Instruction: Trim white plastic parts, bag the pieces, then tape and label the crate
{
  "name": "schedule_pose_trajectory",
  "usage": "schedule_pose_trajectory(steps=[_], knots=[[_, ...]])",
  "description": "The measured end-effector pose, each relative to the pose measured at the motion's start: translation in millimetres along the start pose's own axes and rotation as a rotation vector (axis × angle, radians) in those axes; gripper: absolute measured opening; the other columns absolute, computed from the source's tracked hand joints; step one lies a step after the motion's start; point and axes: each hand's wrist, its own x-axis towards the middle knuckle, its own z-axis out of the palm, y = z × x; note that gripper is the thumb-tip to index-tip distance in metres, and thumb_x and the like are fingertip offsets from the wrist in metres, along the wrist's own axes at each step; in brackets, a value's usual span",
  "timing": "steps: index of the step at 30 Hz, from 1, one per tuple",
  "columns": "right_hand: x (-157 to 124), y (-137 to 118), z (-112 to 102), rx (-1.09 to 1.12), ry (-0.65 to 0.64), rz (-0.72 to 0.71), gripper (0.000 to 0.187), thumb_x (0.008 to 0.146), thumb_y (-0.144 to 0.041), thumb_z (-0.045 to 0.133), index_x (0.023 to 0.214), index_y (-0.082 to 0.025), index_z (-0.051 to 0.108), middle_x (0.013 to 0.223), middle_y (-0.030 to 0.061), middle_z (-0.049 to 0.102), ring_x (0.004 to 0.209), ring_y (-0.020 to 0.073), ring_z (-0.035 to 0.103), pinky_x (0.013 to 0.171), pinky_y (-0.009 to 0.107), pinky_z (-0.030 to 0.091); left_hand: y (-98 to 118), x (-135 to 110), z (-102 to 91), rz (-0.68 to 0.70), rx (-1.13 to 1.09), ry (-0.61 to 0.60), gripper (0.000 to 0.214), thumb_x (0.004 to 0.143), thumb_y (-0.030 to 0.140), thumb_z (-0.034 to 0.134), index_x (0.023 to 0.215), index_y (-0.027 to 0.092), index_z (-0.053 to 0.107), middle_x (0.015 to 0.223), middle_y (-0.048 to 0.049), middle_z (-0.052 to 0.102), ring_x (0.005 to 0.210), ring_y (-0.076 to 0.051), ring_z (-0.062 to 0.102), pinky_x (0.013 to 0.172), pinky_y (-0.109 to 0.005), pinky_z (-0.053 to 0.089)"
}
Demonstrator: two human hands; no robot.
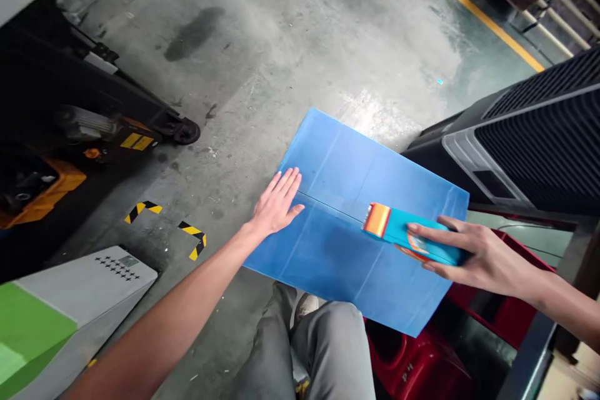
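A blue plastic box (pixel 337 162) lies in front of me, its two top flaps meeting at a seam across the middle. My left hand (pixel 276 203) lies flat and open on the box's left edge, fingers stretched over the seam. My right hand (pixel 473 253) is closed around a teal tape dispenser (pixel 407 234). The dispenser's orange front end rests on the seam near the box's right side.
The box sits on red crates (pixel 422 362) above my grey trouser legs (pixel 309 344). A black pallet truck (pixel 94 119) stands at left, a grey and green machine cover (pixel 56 319) at lower left, a black ribbed crate (pixel 529 131) at right. Concrete floor with yellow-black markers lies beyond.
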Motion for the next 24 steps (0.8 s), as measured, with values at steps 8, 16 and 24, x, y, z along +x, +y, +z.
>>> schedule_pose_trajectory(steps=[8, 16, 24], knots=[[-83.8, 82.4, 84.2, 0.037, 0.159, -0.026, 0.056, 0.091, -0.037, 0.064, 0.145, -0.029, 0.053, 0.085, 0.0026, 0.060, 0.065, 0.0125, 0.050, 0.062, 0.026, 0.049, -5.9, 1.9, -0.4, -0.005, 0.131, -0.084, 0.077, 0.101, 0.058, 0.020, 0.161, 0.012, 0.006, 0.167, -0.0167, 0.017, 0.156, -0.029, 0.011, 0.126, -0.054, 0.017], [-76.4, 104.9, 124.1, 0.025, 0.289, -0.103, 0.048, 0.092, -0.042, 0.062, 0.138, -0.031, 0.060, 0.080, 0.0015, 0.046, 0.067, 0.0135, 0.045, 0.060, 0.026, 0.041, 77.8, 19.7, 30.4, -0.019, 0.157, -0.177, 0.096, 0.095, 0.067, 0.029, 0.158, 0.002, -0.003, 0.165, -0.0254, -0.001, 0.154, -0.037, -0.004, 0.124, -0.060, 0.016], [-67.2, 92.9, 117.1, -0.011, 0.253, -0.017, 0.050, 0.094, -0.051, 0.056, 0.140, -0.032, 0.059, 0.083, 0.0033, 0.048, 0.065, 0.0129, 0.048, 0.060, 0.025, 0.043, 199.5, 47.5, 81.1, 0.136, 0.108, -0.284, 0.101, 0.092, 0.067, 0.042, 0.154, -0.009, 0.016, 0.164, -0.0290, 0.006, 0.155, -0.036, -0.002, 0.128, -0.049, 0.009]])
